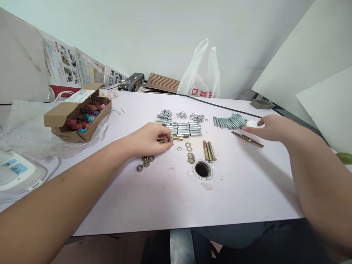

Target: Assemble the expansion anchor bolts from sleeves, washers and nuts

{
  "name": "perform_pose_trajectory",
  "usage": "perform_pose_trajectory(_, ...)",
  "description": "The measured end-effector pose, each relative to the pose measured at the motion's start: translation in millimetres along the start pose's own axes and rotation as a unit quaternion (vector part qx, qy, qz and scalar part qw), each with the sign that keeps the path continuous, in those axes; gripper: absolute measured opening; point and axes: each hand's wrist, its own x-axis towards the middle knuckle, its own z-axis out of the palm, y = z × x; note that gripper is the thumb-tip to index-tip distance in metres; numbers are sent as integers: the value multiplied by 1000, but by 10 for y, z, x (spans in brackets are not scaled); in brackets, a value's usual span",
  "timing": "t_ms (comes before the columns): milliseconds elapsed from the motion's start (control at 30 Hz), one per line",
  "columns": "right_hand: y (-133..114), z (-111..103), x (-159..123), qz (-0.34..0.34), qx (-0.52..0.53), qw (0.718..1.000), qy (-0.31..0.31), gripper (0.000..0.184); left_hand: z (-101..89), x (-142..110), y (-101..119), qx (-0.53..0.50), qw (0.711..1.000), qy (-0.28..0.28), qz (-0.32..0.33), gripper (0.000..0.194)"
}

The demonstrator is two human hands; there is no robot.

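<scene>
My left hand [152, 139] is closed in a pinch around a small gold-green metal piece [171, 138], mostly hidden by the fingers. Gold metal tubes [178, 138] lie beside and under these fingers, below rows of silver sleeves [183, 128]. Close to its wrist are several large nuts [147, 163]. My right hand [271, 127] reaches over the table's right side, thumb and forefinger apart. A small white thing [250, 124] shows by its fingers, at the end of a row of bluish-silver bolts [230, 121]. Below it lie long gold strips or rods [247, 139].
Small nuts [164, 114], spring washers [182, 115] and flat washers [189, 147] lie in groups. Three long bolts [209, 150] rest above a round table hole [202, 169]. A cardboard box [79, 113] of colourful caps stands left; a plastic bag [200, 75] is at the back.
</scene>
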Motion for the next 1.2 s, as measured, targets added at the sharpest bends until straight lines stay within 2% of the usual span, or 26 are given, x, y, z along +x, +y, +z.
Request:
perform_pose_trajectory(33,111,82,65,7,12,998,-66,54,0,1,-4,2,1000,-4,0,15)
perform_pose_trajectory(100,197,230,139,-28,38,986,-157,50,-8,2,-6,13,1000,-7,1,15)
perform_pose_trajectory(133,178,286,148,-54,42,982,-176,47,-16,2,-3,21,1000,-8,3,15)
perform_pose_trajectory(267,-132,384,42,-103,13,979,-177,43,-54,-8,27,62,998,-2,12,18)
perform_pose_trajectory(400,-444,395,-184,-139,70,968,-196,43,-64,-15,55,74,997,-1,14,18)
perform_pose_trajectory(567,-557,389,-403,-145,98,954,-244,45,-49,-17,61,72,997,-11,9,18)
perform_pose_trajectory(733,-588,364,-477,-153,137,944,-256,45,-44,-14,50,68,998,-15,10,19)
perform_pose_trajectory(867,-642,360,-470,-165,168,941,-243,44,-67,-18,48,79,997,-10,12,19)
perform_pose_trajectory(1033,-691,376,-427,-141,222,938,-228,43,-115,-47,52,44,998,-52,2,20)
perform_pose_trajectory(1100,-733,371,-425,-144,223,941,-208,42,-126,-63,54,29,998,-59,-1,20)
perform_pose_trajectory(1200,-892,335,-461,-188,196,954,-125,37,-119,-82,53,14,998,-69,-3,19)
